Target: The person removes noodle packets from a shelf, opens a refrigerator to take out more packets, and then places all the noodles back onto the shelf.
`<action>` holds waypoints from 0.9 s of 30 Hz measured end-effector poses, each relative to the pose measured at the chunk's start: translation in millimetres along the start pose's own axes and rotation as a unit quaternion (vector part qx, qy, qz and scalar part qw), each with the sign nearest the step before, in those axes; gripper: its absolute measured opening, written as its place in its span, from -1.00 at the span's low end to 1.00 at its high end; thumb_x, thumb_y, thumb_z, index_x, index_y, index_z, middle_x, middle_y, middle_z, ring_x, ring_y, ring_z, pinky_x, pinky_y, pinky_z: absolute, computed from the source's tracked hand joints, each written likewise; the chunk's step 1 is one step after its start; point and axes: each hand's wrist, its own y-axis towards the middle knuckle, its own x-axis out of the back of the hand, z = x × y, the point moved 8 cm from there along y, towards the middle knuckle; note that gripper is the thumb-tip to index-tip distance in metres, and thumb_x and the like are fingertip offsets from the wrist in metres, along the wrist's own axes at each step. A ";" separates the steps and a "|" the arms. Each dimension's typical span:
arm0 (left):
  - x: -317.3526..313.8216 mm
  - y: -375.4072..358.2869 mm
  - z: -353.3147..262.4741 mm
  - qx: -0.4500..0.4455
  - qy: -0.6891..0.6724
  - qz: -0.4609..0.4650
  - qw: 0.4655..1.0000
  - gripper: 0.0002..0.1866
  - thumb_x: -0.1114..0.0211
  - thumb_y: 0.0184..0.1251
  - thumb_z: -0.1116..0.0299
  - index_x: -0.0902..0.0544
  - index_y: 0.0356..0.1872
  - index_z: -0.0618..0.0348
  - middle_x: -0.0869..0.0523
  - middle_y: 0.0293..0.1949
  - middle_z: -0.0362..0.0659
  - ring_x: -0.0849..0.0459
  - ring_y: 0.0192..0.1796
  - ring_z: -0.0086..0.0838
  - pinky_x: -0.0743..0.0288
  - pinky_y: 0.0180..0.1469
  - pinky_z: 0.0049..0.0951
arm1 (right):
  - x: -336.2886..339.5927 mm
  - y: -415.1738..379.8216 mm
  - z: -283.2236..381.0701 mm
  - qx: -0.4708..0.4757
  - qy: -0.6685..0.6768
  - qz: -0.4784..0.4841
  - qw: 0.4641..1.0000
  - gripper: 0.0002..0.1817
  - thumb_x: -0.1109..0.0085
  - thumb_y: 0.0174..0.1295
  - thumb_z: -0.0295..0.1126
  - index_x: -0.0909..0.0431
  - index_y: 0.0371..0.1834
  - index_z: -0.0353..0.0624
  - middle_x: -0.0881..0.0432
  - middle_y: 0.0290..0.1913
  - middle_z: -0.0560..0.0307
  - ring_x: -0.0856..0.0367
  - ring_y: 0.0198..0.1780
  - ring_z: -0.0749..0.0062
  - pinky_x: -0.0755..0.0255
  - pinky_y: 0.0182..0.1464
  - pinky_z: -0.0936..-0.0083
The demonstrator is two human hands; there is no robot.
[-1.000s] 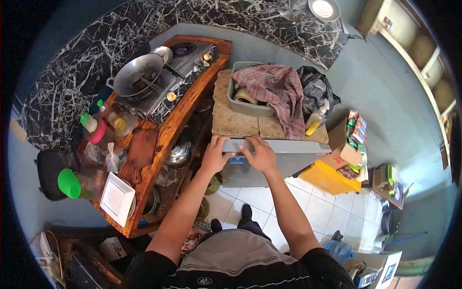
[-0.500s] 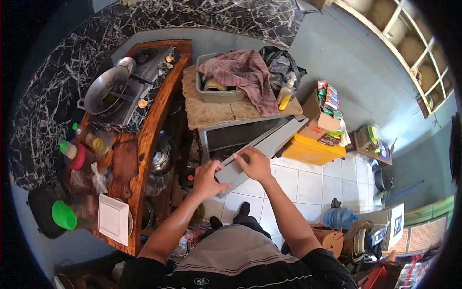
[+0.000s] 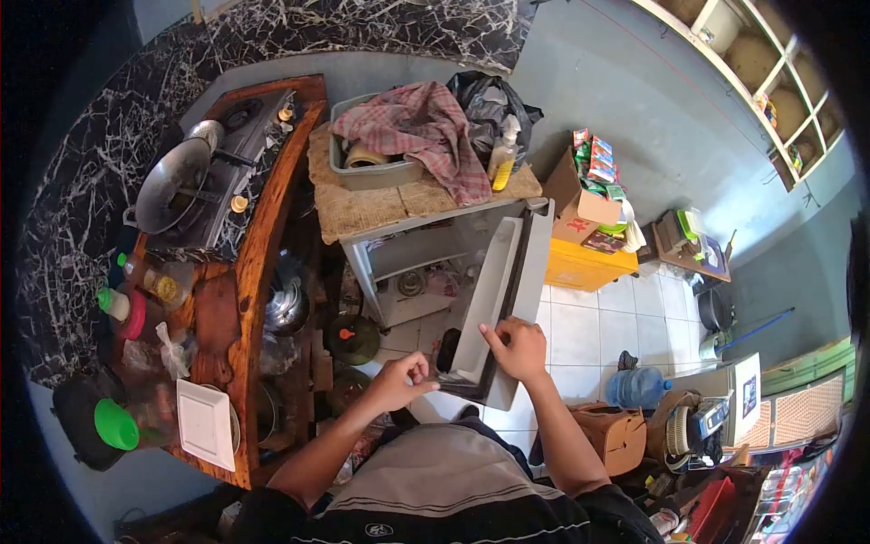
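**Small fridge door swung wide, one hand on its edge**

The person's right hand [image 3: 518, 349] grips the free edge of the fridge door [image 3: 507, 299], fingers curled over its top, thumb toward the inner lining. The left hand [image 3: 403, 379] hangs just beside the door's lower corner, fingers loosely bent, holding nothing, and not touching the door as far as I can tell. The door stands fully open to the right of the small fridge [image 3: 412, 267]. To do this well, I would keep the grip at the outer edge and steady the door so it clears the yellow box [image 3: 580, 266] behind it.

Counted: one fridge, one door, two shelves visible inside. On top, one grey tub [image 3: 362, 168] under one checked cloth [image 3: 421, 127], and one bottle [image 3: 501, 163]. Left, one wok [image 3: 172, 186] on one stove [image 3: 240, 159].
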 end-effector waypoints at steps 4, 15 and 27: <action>-9.6 7.2 1.0 -0.003 -0.012 -0.003 1.000 -0.75 -0.40 0.15 0.51 -0.56 -0.16 0.20 -0.59 -0.50 -0.26 -0.64 -0.32 -0.53 -0.53 -0.14 -0.43 | 23.6 -14.3 -30.0 -0.023 -0.002 -0.011 1.000 -0.47 -0.24 0.30 0.03 -0.60 -0.68 -0.16 -0.59 -0.56 0.13 -0.60 -0.44 0.14 -0.37 -0.19 0.25; -72.9 29.7 -0.5 0.020 0.011 -0.020 1.000 -0.64 -0.31 0.02 0.61 -0.58 -0.09 0.14 -0.56 -0.50 -0.26 -0.68 -0.27 -0.46 -0.52 -0.07 -0.40 | 76.6 -35.5 -132.0 -0.048 0.056 -0.035 0.997 -0.60 -0.32 0.26 -0.09 -0.65 -0.63 -0.12 -0.67 -0.52 0.18 -0.56 -0.30 0.18 -0.30 -0.12 0.27; -138.5 61.2 -8.2 0.043 0.041 -0.006 0.998 -0.63 -0.28 0.00 0.62 -0.58 -0.09 0.13 -0.50 -0.53 -0.26 -0.61 -0.36 -0.46 -0.49 -0.21 -0.40 | 119.9 -13.8 -210.4 -0.044 0.041 -0.096 0.994 -0.62 -0.38 0.21 -0.11 -0.68 -0.68 -0.08 -0.68 -0.55 0.27 -0.48 -0.33 0.27 -0.25 -0.05 0.32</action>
